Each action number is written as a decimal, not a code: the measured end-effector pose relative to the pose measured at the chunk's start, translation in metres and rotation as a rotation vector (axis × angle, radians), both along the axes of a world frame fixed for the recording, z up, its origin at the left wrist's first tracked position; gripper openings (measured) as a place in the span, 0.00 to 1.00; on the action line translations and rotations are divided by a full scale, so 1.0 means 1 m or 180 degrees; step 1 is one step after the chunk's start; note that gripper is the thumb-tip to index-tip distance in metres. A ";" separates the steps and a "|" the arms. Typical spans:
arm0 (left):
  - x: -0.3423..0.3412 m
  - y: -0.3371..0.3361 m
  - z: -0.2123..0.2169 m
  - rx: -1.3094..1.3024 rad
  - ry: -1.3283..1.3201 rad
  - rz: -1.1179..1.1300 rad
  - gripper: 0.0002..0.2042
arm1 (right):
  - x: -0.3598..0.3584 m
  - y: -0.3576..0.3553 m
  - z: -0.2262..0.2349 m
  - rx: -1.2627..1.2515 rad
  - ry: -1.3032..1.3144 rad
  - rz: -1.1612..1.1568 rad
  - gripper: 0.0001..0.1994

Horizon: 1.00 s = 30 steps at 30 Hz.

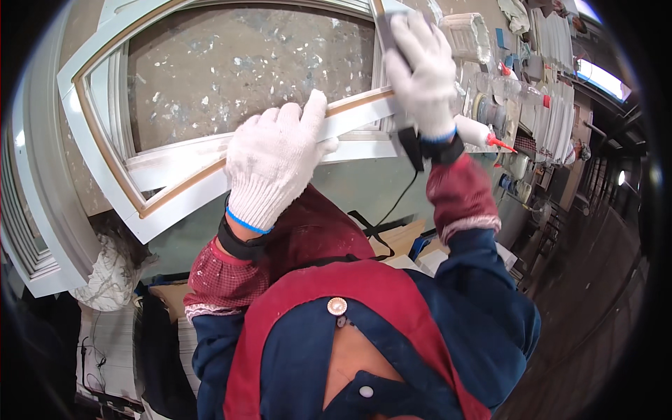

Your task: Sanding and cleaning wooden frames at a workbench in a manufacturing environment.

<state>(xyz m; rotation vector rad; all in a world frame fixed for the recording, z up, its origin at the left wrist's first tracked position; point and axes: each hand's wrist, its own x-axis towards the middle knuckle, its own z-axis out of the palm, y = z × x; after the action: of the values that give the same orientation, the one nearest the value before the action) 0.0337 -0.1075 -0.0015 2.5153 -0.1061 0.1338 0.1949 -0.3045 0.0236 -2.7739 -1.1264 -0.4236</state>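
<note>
A white window-like frame (183, 207) with a tan strip along its inner edge lies slanted on top of other white frame pieces. My left hand (274, 143), in a white knit glove, grips its near rail, fingers over the rail and one digit pointing away. At the frame's right end my right hand (423, 73), gloved too and slightly blurred, is closed over a dark grey block (384, 31) that looks like a sanding tool. Most of that block is hidden under the palm. A black piece with a thin cord (401, 196) hangs below the right wrist.
A paint-spattered board (245, 63) lies beneath the frame. To the right are a white tube with a red nozzle (476, 131), a clear plastic container (467, 36) and tape rolls (488, 110). More white frames (52, 154) stand at the left, beside a crumpled white cloth (108, 276).
</note>
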 end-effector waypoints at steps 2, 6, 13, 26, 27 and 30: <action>0.004 0.002 -0.001 -0.0003 0.0029 0.0017 0.28 | 0.025 -0.011 0.006 0.1879 0.2117 -0.1427 0.25; 0.003 0.003 -0.003 0.0040 -0.0037 -0.0046 0.29 | 0.011 -0.030 0.034 0.1743 0.2058 -0.0712 0.25; 0.005 0.003 0.002 0.0047 0.0126 -0.0167 0.29 | -0.009 -0.027 0.019 -0.0396 0.0297 0.0463 0.26; 0.008 -0.001 0.005 -0.0013 0.0248 -0.0190 0.29 | 0.068 -0.007 0.025 -0.0560 -0.0109 0.1409 0.21; 0.009 0.000 0.004 0.0043 0.0212 -0.0184 0.29 | 0.080 -0.004 0.025 -0.0529 -0.0103 0.1424 0.21; 0.008 0.002 0.006 0.0042 0.0345 -0.0232 0.29 | 0.112 0.001 0.025 -0.0538 -0.0275 0.1843 0.21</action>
<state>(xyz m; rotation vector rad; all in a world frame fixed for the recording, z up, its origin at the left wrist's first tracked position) 0.0415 -0.1051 0.0042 2.5224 -0.1547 -0.0329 0.3073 -0.3039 0.0486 -2.4019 -1.9741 -0.3905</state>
